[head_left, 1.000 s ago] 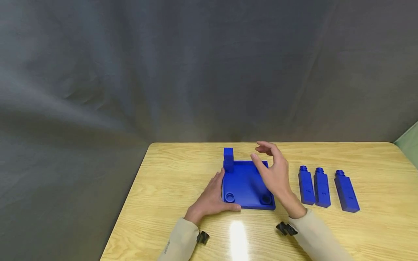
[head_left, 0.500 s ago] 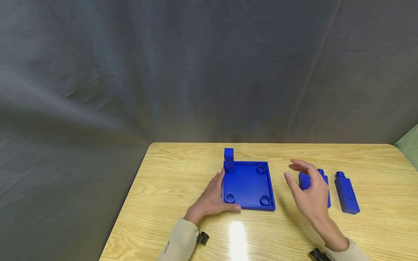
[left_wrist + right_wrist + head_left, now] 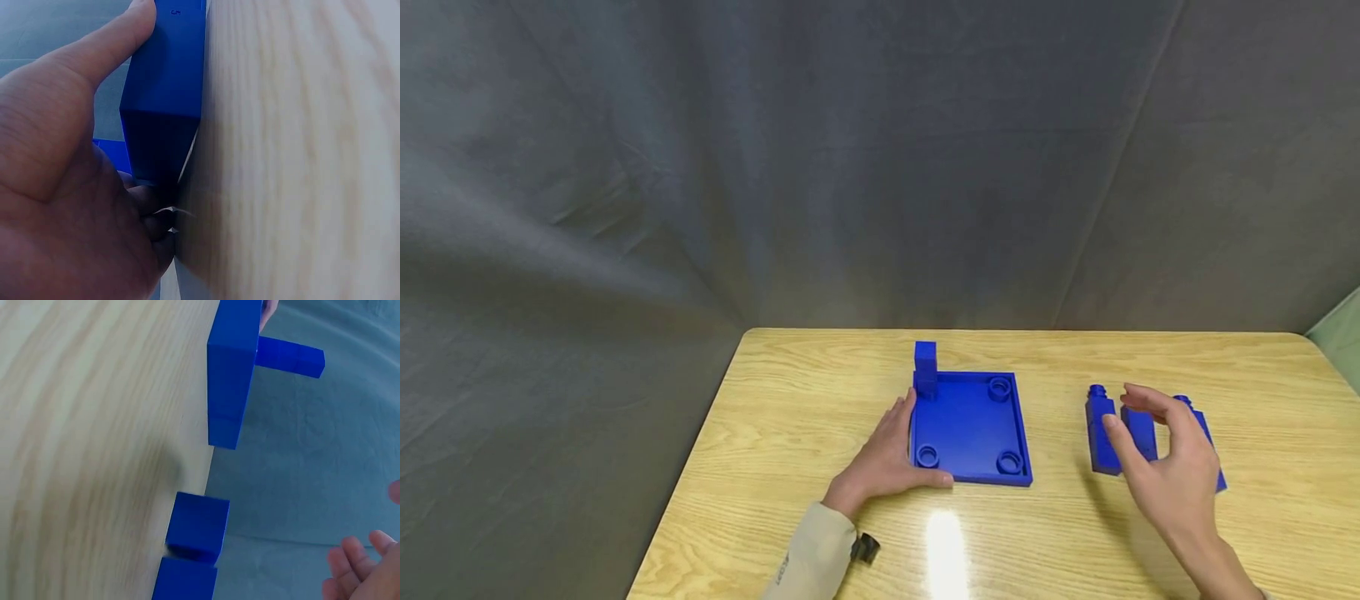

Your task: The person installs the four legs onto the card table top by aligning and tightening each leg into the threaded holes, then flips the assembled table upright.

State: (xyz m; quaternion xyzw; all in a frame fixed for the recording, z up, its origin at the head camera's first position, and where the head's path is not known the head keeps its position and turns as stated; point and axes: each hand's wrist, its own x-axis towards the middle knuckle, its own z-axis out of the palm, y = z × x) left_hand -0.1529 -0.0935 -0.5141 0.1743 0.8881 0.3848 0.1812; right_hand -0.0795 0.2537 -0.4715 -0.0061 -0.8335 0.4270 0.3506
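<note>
A blue square plate (image 3: 970, 427) lies on the wooden table (image 3: 820, 400), with round sockets in three corners and one blue post (image 3: 925, 367) upright in its far left corner. My left hand (image 3: 886, 457) rests against the plate's left edge, thumb along the front edge; the left wrist view shows the thumb (image 3: 94, 62) pressed on the plate (image 3: 165, 106). Three more blue posts lie to the right: the left one (image 3: 1101, 429), the middle one (image 3: 1141, 432) and the right one (image 3: 1206, 429). My right hand (image 3: 1161, 462) hovers over them, fingers spread, holding nothing.
A dark grey curtain (image 3: 850, 167) hangs behind the table. The table's left edge (image 3: 696, 454) is close to my left arm. In the right wrist view the plate (image 3: 234, 375) and one lying post (image 3: 194, 540) show, with my fingers (image 3: 353, 565) to the lower right.
My right hand has moved from above the plate rightward and down to the lying posts. The left hand, plate and upright post have stayed put.
</note>
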